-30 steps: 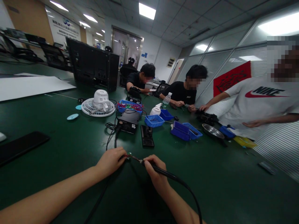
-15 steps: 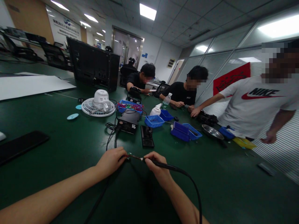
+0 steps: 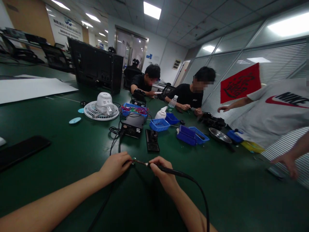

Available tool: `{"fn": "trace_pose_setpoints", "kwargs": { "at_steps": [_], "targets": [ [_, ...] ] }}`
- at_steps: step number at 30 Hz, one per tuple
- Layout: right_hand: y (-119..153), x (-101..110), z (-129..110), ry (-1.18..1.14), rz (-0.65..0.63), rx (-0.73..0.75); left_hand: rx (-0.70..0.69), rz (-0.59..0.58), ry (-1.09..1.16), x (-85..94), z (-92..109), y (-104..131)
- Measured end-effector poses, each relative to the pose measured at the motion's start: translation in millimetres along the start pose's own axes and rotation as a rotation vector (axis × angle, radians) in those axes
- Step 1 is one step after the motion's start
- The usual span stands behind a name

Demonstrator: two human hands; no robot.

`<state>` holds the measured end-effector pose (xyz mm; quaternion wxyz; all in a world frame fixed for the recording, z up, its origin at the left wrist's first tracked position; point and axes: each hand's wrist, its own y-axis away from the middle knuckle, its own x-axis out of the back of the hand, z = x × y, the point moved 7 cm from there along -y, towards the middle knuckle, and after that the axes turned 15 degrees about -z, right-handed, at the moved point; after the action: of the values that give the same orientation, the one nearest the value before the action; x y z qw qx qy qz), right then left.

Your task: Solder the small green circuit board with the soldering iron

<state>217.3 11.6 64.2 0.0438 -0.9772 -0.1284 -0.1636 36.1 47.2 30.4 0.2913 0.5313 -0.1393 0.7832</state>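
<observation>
My right hand (image 3: 164,175) is closed around a soldering iron (image 3: 146,164), whose black cable curves down past my wrist. The iron's tip points left and meets a small green circuit board (image 3: 134,159) at my left fingertips. My left hand (image 3: 117,165) is pinched at the edge of that board, resting low over the table. Fine detail on the board is too small to make out. Just beyond my hands stand a black soldering station (image 3: 131,125) and a black iron stand (image 3: 152,141).
A blue bin of wired parts (image 3: 129,107) sits behind the station, with a white fan (image 3: 103,108) on its left. Blue trays (image 3: 159,125), a bottle (image 3: 172,104) and a metal dish (image 3: 220,135) are to the right. Co-workers sit across the table; another person (image 3: 277,106) leans in at right.
The person in the white shirt has shifted right and leaned down, one hand now reaching toward a flat dark object on the table. My hands have barely moved.
</observation>
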Motion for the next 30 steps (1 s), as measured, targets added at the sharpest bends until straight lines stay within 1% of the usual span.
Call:
{"fn": "trace_pose_setpoints", "kwargs": {
  "at_steps": [7, 15, 21, 26, 30],
  "targets": [
    [-1, 0, 3, 0.024, 0.018, -0.011, 0.011, -0.008, 0.027, -0.3, -1, -1],
    [-1, -2, 5, 0.007, -0.010, -0.004, 0.014, 0.001, 0.038, -3.1, -5, -3],
    [0, -4, 5, -0.008, -0.014, 0.001, 0.020, 0.025, 0.037, -2.0, -7, -3],
    [1, -4, 10, -0.038, 0.002, -0.019, 0.025, 0.026, 0.062, -1.8, -7, -3],
    [2, -3, 17, -0.065, -0.012, -0.044, 0.048, 0.021, 0.064, -2.1, -8, -4]
  ]
}}
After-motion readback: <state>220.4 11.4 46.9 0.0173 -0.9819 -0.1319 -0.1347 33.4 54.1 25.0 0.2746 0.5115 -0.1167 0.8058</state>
